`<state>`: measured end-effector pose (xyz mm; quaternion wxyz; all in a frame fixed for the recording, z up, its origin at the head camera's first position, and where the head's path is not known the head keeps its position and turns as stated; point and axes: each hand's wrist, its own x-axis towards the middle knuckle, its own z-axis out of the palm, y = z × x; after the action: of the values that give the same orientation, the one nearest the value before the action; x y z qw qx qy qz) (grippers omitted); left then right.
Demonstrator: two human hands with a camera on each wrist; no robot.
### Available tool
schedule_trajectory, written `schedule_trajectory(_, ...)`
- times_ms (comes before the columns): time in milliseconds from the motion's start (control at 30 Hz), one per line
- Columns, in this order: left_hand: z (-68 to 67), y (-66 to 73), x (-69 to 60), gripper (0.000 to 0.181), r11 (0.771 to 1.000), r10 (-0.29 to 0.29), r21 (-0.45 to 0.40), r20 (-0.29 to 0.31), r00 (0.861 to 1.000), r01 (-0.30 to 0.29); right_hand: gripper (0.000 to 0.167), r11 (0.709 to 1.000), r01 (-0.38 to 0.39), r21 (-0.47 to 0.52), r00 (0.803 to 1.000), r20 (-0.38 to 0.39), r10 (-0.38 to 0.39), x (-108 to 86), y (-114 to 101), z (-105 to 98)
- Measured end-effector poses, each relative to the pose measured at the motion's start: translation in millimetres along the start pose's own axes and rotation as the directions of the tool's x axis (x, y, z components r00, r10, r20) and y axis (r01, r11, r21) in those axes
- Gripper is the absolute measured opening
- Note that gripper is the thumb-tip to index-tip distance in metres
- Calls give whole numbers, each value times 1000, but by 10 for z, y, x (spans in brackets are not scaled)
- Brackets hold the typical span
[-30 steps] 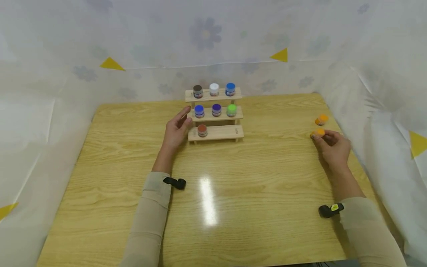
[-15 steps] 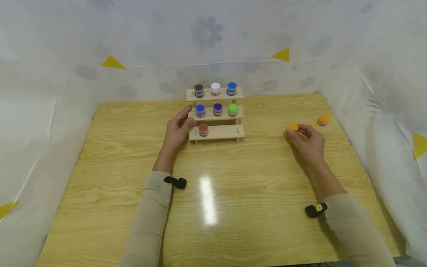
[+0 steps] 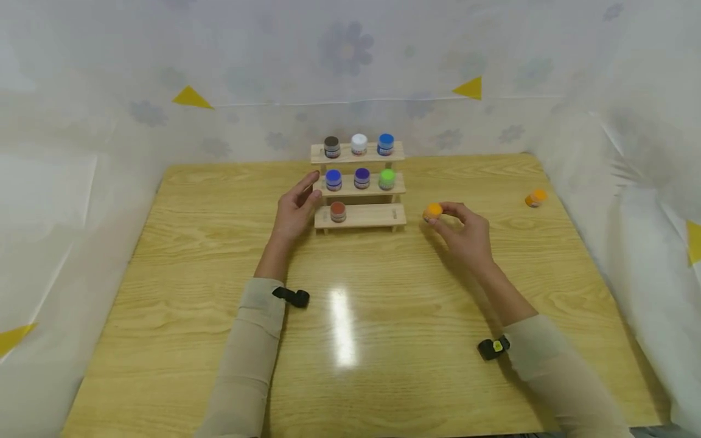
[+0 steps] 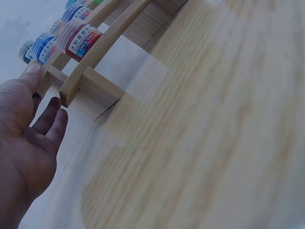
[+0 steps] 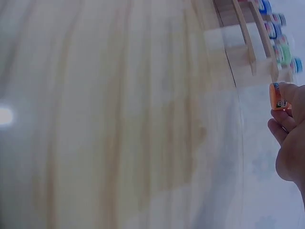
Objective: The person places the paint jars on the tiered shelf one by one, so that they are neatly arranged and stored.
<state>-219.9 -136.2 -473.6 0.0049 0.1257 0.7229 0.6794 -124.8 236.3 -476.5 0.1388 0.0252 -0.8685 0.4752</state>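
Note:
A three-tier wooden display rack (image 3: 361,216) stands toward the back of the table. My left hand (image 3: 296,210) is at its left end, thumb and index finger on either side of the middle shelf's end; the other fingers hang loosely in the left wrist view. My right hand (image 3: 465,234) pinches an orange paint jar (image 3: 432,212) just right of the bottom shelf. On that shelf sits a red-brown paint jar (image 3: 338,212) at the left. The middle shelf bears a blue jar (image 3: 333,179), a purple jar (image 3: 362,177) and a green jar (image 3: 387,179).
Another orange jar (image 3: 535,198) lies tilted near the table's right edge. The top shelf carries a dark jar (image 3: 331,146), a white jar (image 3: 358,144) and a bright blue jar (image 3: 386,144). White flower-print sheeting (image 3: 263,73) encloses the table's back and sides.
My right hand has carried the orange jar leftward from beside the other orange jar to near the rack's right end. My left hand has stayed at the rack's left end.

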Motion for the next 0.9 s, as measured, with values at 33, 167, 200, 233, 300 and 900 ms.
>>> schedule_trajectory(33, 1, -3, 2, 47, 1000, 0, 1, -1, 1000, 0, 40, 1000, 10, 2, 1000, 7, -10, 3, -35, 46)
schedule_trajectory(167, 0, -5, 1, 47, 1000, -3, 4, -7, 1000, 3, 38, 999, 47, 17, 998, 31, -48, 18, -146, 235)
schedule_trajectory(200, 1, 1, 0, 47, 1000, -5, 5, -7, 1000, 5, 38, 998, 58, 25, 998, 37, -59, 24, -172, 283)
schedule_trajectory(233, 1, 8, -3, 46, 1000, -5, 7, -7, 1000, 5, 38, 997, 67, 38, 997, 44, -69, 28, -200, 331)
schedule_trajectory(300, 1, 30, -11, 46, 1000, -1, 15, -6, 1000, 1, 37, 994, 95, 61, 994, 54, -98, 41, -253, 425)
schedule_trajectory(900, -27, -240, 79, 48, 998, 38, 56, -4, 999, -38, 39, 986, 113, 120, 983, 132, -128, 192, -476, 1119)
